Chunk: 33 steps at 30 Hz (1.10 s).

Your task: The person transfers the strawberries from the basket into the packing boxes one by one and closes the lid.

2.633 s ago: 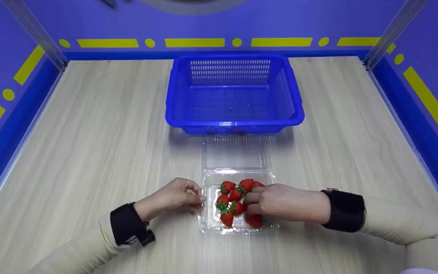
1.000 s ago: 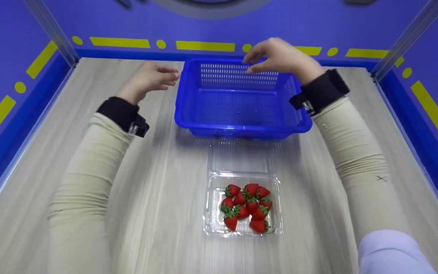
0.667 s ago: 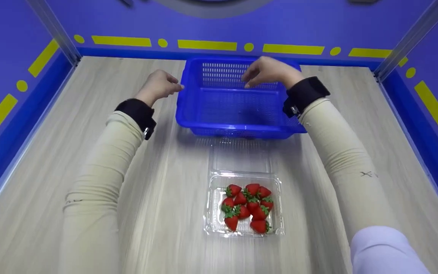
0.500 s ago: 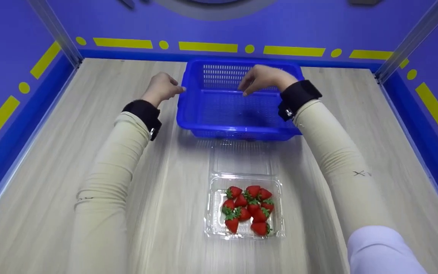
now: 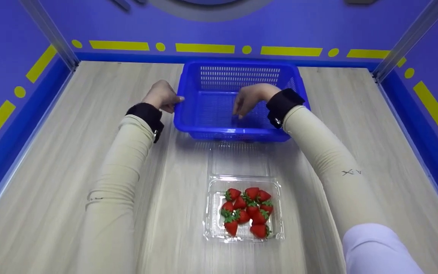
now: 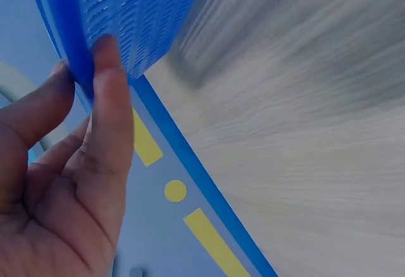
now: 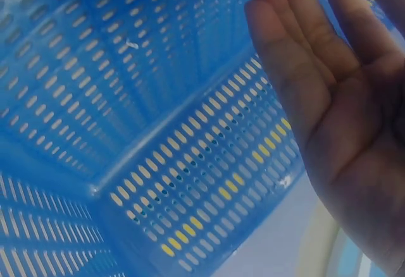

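Observation:
My left hand pinches the left rim of a blue plastic basket between thumb and fingers, plainer in the left wrist view. My right hand reaches down inside that basket, fingers pointing toward its slotted floor. In the right wrist view the fingers are extended and hold nothing. A tiny white speck shows on the slotted plastic there. Nearer to me, a clear plastic clamshell box lies with its lid folded back toward the basket. Several red strawberries with green leaves lie in it.
The pale wooden table extends to both sides of the basket. A blue-purple wall with yellow dashes and dots stands right behind the basket, and similar panels flank the table. The clamshell's lid reaches up to the basket's near side.
Both hands have left the strawberry box for the basket. My left hand has taken hold of its rim, while the right has lowered into it. A strawberry under the right hand stayed in the box.

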{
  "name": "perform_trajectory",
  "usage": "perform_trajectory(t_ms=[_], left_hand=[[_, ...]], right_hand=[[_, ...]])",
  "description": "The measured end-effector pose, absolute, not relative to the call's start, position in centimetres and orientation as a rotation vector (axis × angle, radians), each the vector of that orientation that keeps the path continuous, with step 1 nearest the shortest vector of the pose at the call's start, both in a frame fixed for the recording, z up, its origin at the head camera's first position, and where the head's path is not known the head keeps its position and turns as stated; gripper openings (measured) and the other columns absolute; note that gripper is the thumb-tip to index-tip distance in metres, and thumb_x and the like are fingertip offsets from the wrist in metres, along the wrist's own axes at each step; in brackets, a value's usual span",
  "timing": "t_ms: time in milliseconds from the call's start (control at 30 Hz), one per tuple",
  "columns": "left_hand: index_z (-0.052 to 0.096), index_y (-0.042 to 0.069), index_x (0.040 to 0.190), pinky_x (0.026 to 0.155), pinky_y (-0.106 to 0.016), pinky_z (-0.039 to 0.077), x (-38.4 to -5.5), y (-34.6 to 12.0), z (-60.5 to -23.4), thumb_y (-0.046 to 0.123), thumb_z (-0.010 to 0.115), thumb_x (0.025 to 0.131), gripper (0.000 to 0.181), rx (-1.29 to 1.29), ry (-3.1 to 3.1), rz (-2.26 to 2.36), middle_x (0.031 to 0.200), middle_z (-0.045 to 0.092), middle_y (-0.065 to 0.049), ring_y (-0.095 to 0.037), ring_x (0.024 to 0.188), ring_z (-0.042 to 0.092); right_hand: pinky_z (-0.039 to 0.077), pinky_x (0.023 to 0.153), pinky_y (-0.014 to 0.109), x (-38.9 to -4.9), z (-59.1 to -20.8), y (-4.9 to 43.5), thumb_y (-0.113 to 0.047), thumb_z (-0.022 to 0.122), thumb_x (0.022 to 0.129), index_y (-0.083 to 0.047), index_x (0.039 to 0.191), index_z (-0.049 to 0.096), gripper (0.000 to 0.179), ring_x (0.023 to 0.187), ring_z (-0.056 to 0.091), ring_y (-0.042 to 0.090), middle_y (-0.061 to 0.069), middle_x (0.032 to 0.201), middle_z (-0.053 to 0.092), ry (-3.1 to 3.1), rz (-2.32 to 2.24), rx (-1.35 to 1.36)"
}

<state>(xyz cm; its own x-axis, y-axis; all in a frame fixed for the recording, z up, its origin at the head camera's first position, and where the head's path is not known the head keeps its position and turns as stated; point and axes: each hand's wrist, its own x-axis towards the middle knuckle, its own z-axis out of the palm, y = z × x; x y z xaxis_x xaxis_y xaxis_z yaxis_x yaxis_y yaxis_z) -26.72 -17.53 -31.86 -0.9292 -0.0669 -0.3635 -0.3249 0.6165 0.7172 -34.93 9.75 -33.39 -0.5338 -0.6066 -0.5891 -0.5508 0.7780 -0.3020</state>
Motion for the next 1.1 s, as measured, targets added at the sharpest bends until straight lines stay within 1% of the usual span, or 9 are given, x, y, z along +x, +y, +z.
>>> perform_trajectory(t_ms=[67, 133, 233, 467, 667, 800, 933, 1033, 1100], left_hand=[[0.054, 0.001, 0.076, 0.039, -0.017, 0.051, -26.7, -17.5, -31.8, 0.011, 0.066, 0.098, 0.028, -0.343, 2.515, 1.228, 0.041, 0.052, 0.001, -0.005, 0.033, 0.055], [0.051, 0.002, 0.073, 0.039, -0.017, 0.052, -26.7, -17.4, -31.7, 0.012, 0.066, 0.099, 0.031, -0.371, 2.494, 1.224, 0.041, 0.053, 0.0, -0.006, 0.033, 0.055], [0.052, 0.0, 0.078, 0.041, -0.018, 0.054, -26.7, -17.3, -31.6, 0.013, 0.065, 0.1, 0.028, -0.406, 2.483, 1.195, 0.041, 0.053, -0.001, -0.007, 0.033, 0.056], [0.058, -0.007, 0.093, 0.04, -0.018, 0.052, -27.0, -16.8, -31.4, 0.014, 0.065, 0.099, 0.023, -0.405, 2.541, 1.099, 0.041, 0.051, -0.001, -0.007, 0.032, 0.053], [0.052, -0.001, 0.079, 0.04, -0.017, 0.052, -27.2, -16.8, -31.3, 0.015, 0.064, 0.1, 0.029, -0.401, 2.525, 1.107, 0.039, 0.051, -0.001, -0.007, 0.031, 0.053], [0.05, 0.0, 0.079, 0.042, -0.018, 0.054, -27.1, -17.0, -31.4, 0.014, 0.063, 0.1, 0.029, -0.426, 2.473, 1.172, 0.041, 0.052, -0.001, -0.008, 0.033, 0.055], [0.051, 0.001, 0.078, 0.042, -0.019, 0.054, -26.9, -17.2, -31.7, 0.015, 0.063, 0.101, 0.029, -0.417, 2.471, 1.208, 0.042, 0.052, -0.001, -0.007, 0.034, 0.055], [0.059, -0.002, 0.085, 0.046, -0.02, 0.056, -26.6, -17.4, -32.2, 0.019, 0.063, 0.102, 0.027, -0.364, 2.522, 1.173, 0.051, 0.058, 0.0, -0.007, 0.041, 0.059], [0.065, -0.007, 0.104, 0.061, -0.024, 0.062, -26.3, -17.5, -32.4, 0.021, 0.06, 0.103, 0.028, -0.314, 2.574, 1.122, 0.074, 0.07, -0.007, -0.011, 0.06, 0.068]], right_hand=[[0.053, 0.11, 0.042, -34.8, -33.7, 9.4, -0.015, 0.069, 0.095, -0.006, 0.132, 0.067, 0.038, 0.118, 0.064, 0.025, 0.015, 0.139, 0.067, 2.231, -0.067, -0.876], [0.054, 0.109, 0.04, -34.6, -34.1, 8.9, -0.014, 0.069, 0.094, -0.006, 0.134, 0.066, 0.04, 0.117, 0.064, 0.023, 0.016, 0.139, 0.067, 2.187, -0.027, -0.909], [0.055, 0.106, 0.035, -34.2, -34.7, 8.3, -0.01, 0.069, 0.092, -0.006, 0.133, 0.067, 0.041, 0.111, 0.064, 0.017, 0.014, 0.135, 0.069, 2.139, 0.033, -0.955], [0.054, 0.079, 0.021, -33.6, -35.3, 7.8, 0.003, 0.062, 0.085, -0.006, 0.127, 0.07, 0.044, 0.08, 0.058, 0.005, 0.008, 0.112, 0.074, 2.076, 0.052, -0.922], [0.049, 0.073, 0.019, -33.9, -35.3, 7.9, 0.004, 0.062, 0.085, -0.002, 0.128, 0.068, 0.043, 0.078, 0.055, 0.006, 0.004, 0.104, 0.07, 2.02, 0.04, -0.931], [0.049, 0.071, 0.019, -34.0, -35.6, 7.9, 0.004, 0.062, 0.085, 0.002, 0.124, 0.068, 0.039, 0.076, 0.054, 0.005, -0.002, 0.095, 0.066, 2.008, 0.022, -0.933], [0.051, 0.074, 0.018, -34.0, -35.7, 7.9, 0.004, 0.062, 0.086, 0.001, 0.125, 0.068, 0.04, 0.077, 0.057, 0.004, 0.005, 0.103, 0.071, 2.049, -0.019, -0.909], [0.054, 0.077, 0.018, -34.0, -35.6, 8.2, 0.001, 0.063, 0.087, 0.001, 0.123, 0.07, 0.037, 0.08, 0.059, 0.003, 0.012, 0.112, 0.074, 2.118, -0.07, -0.941], [0.056, 0.077, 0.019, -34.0, -35.2, 8.5, -0.002, 0.065, 0.086, 0.0, 0.117, 0.073, 0.032, 0.079, 0.062, 0.004, 0.013, 0.108, 0.076, 2.191, -0.142, -0.987]])
